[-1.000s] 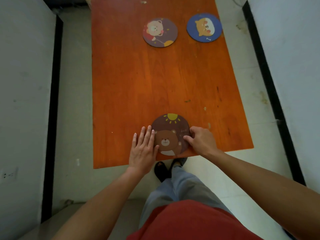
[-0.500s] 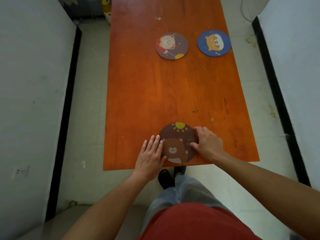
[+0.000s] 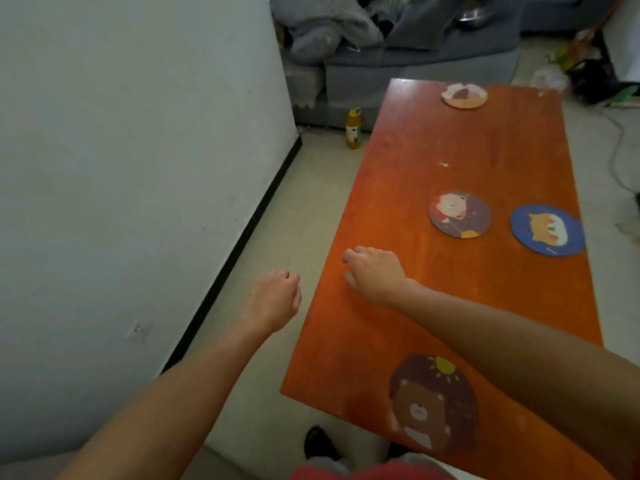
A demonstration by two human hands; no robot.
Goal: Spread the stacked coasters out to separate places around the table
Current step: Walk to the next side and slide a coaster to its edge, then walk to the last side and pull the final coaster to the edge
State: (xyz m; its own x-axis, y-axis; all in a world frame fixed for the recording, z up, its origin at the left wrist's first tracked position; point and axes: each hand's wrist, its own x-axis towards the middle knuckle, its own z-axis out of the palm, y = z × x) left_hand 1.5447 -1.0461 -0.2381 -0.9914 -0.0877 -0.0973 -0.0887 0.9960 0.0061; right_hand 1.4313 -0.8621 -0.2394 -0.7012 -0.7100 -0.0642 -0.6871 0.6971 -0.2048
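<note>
A brown bear coaster (image 3: 433,403) lies at the near edge of the orange table (image 3: 467,161). Farther out are a dark coaster with a pink-faced animal (image 3: 460,214), a blue coaster (image 3: 547,229) to its right, and a pale pink coaster (image 3: 464,95) near the far end. My right hand (image 3: 375,273) hovers palm down over the table's left edge, fingers loosely bent, with nothing visible in it. My left hand (image 3: 273,299) hangs over the floor left of the table in a loose fist, empty.
A white wall (image 3: 138,168) with a black skirting runs close along the left. A yellow bottle (image 3: 353,129) stands on the floor by a grey sofa (image 3: 398,64) piled with cloth. Cables and clutter (image 3: 620,161) lie at the right.
Both hands have left the bear coaster. My right hand moved up to the table's left edge, my left hand off the table. The view swung left and up, showing a far pink coaster.
</note>
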